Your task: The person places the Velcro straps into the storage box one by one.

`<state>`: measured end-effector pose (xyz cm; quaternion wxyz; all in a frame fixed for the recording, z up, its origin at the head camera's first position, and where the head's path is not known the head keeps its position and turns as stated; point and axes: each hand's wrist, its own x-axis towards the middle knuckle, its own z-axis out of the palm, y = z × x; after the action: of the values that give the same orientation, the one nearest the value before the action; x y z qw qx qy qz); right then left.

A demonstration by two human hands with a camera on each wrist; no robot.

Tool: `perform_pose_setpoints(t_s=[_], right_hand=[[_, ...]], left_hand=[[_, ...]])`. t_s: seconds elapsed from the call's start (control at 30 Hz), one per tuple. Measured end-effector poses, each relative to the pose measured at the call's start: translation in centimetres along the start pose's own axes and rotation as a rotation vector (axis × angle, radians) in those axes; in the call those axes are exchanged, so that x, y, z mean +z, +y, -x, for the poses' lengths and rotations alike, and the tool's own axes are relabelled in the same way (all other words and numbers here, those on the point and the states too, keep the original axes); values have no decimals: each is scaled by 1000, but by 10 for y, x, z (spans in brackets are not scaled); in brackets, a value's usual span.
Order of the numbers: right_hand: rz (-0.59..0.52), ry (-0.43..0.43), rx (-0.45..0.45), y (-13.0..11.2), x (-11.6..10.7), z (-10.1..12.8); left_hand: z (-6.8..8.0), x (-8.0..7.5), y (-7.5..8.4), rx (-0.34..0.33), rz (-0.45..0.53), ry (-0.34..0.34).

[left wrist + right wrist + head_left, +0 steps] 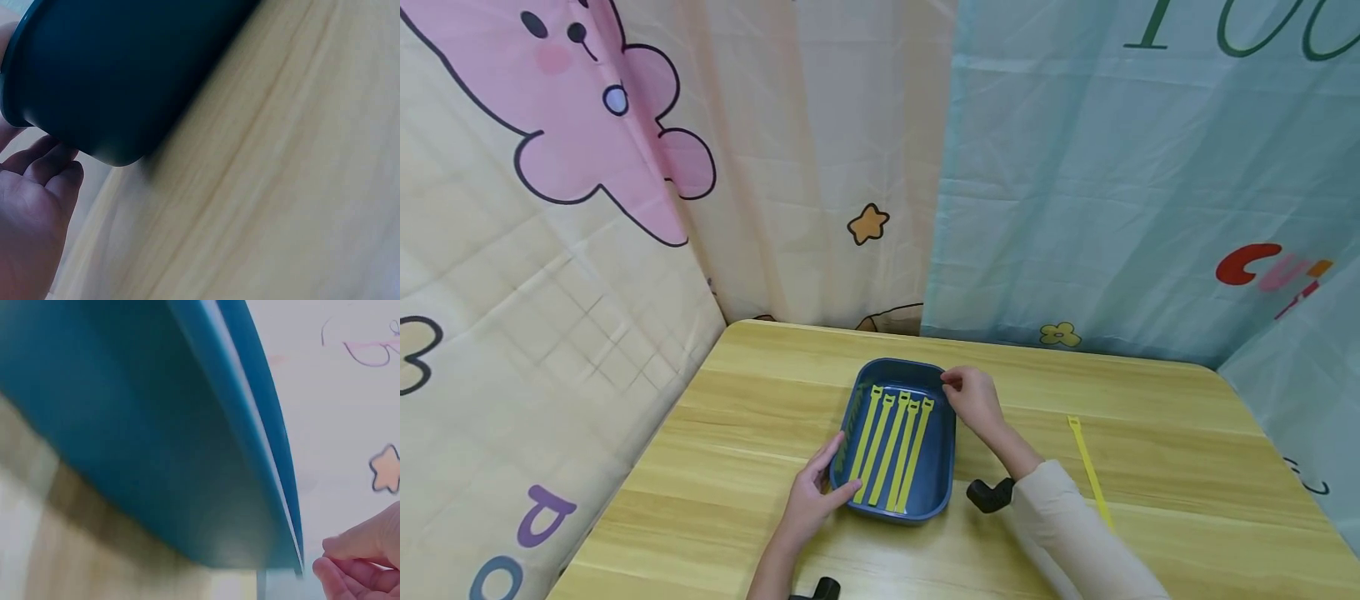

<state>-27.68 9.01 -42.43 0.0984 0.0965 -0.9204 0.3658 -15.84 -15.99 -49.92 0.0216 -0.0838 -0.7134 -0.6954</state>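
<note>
Left hand (808,500), fingers relaxed, is steadying the near-left corner of the blue tray (943,467) while right hand (973,398), fingertips drawn together, is hovering at its far rim; yellow straps (891,446) inside: light, limp, probably best pinched at an end.

A dark blue rectangular tray (943,467) sits flat on the wooden table (760,400), five yellow straps (891,450) lying lengthwise inside it.
</note>
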Motion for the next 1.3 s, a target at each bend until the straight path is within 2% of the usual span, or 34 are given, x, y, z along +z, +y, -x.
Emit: perform_pose_setpoints(t_s=[0.2,0.43,0.63,0.97,1.3], right_hand=[[16,13,-6,26,-28,0],[65,-55,45,59,-56,8],[101,-85,67,83,-67,17],[141,-81,118,119,-84,32],[145,-97,129,143,-105,40]], left_hand=[[-1,-1,1,2,-12,11],[-1,-1,3,22,-13,2],[1,0,3,19,-17,3],[2,1,2,21,-11,-1],[1,1,2,4,-8,8]])
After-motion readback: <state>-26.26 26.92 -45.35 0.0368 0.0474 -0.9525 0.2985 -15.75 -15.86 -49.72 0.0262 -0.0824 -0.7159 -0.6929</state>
